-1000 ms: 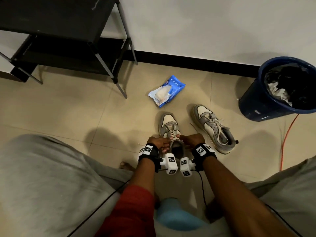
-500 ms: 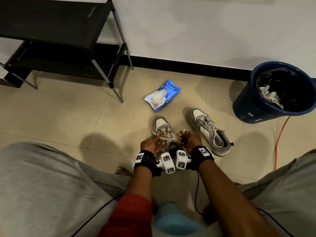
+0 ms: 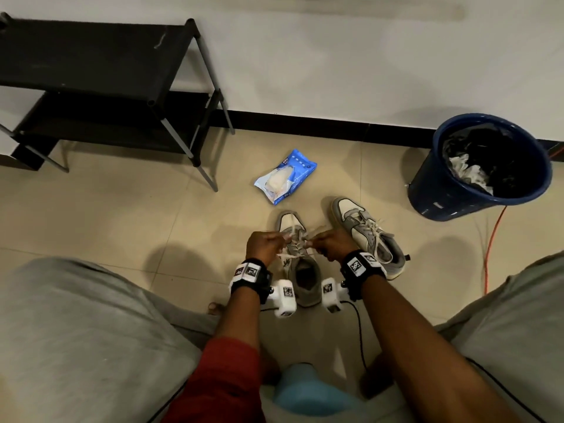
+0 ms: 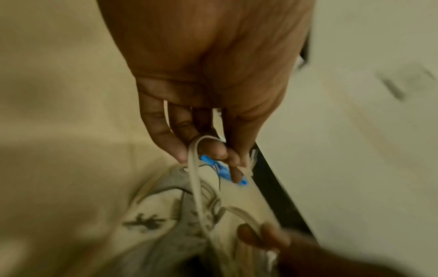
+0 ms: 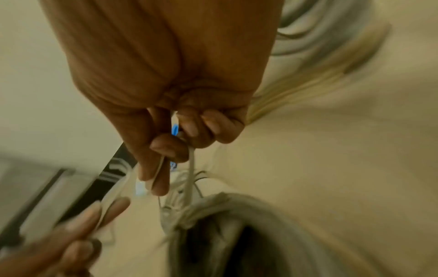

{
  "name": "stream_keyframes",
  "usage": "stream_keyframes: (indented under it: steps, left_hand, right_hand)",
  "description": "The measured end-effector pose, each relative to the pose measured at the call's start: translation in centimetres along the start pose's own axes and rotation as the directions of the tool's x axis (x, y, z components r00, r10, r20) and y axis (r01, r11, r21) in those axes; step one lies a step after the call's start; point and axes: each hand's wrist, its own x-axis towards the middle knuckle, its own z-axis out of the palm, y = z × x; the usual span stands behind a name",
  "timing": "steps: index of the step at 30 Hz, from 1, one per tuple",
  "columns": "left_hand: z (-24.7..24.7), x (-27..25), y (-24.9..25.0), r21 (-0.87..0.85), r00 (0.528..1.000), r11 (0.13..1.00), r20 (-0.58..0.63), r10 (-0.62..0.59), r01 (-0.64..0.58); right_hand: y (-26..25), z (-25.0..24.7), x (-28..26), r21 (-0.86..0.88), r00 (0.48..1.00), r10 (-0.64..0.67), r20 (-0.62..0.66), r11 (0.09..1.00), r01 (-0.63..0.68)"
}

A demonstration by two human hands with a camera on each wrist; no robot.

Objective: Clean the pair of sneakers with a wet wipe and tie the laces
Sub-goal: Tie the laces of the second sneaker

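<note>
— Beige floor tiles (image 3: pixel 116 209) lay underfoot; where was the work?

— At the near sneaker (image 3: pixel 297 254), dead centre. Its mate (image 3: pixel 366 236) sat at two o'clock, the wipes pack (image 3: pixel 285 175) at twelve.

— And the hands?

— The left hand (image 3: pixel 264 247) pinched one lace (image 4: pixel 196 187), fingers curled; the right hand (image 3: pixel 331 244) pinched the other strand the same way.

— Advice?

— Probably pull both sides evenly outward, keeping tension so the knot seated flat.
</note>
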Motion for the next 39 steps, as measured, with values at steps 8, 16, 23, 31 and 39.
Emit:
stream_keyframes:
  steps: [8, 16, 23, 31, 39]
  left_hand:
    - [1.7, -1.4, 0.6, 0.756, 0.981, 0.629, 0.184, 0.063, -0.182]
    - [2.6, -3.0, 2.0, 0.845, 0.988, 0.511, 0.133, 0.078, -0.154]
    - [1.9, -3.5, 1.8, 0.651, 0.939, 0.754, 0.2, -0.279, 0.085]
    - [1.9, -5.0, 2.0, -0.229, 0.875, 0.855, 0.266, -0.405, 0.465]
    - [2.7, -4.7, 1.8, 0.019, 0.886, 0.942, 0.333, -0.321, 0.335]
  right_hand:
    - [-3.2, 1.4, -1.9, -0.846, 0.991, -0.107, 0.078, 0.518, 0.122]
    - [-3.5, 2.6, -4.2, -0.91, 0.985, -0.14, 0.105, 0.385, 0.152]
    - [-3.7, 2.7, -5.5, -0.888, 0.993, -0.087, 0.075, 0.448, 0.106]
    - [-7.0, 2.9, -5.8, -0.907, 0.958, -0.008, 0.287, 0.32, 0.275]
    - [-9.9, 2.0, -4.9, -0.904, 0.911, -0.125, 0.393, 0.13, 0.408]
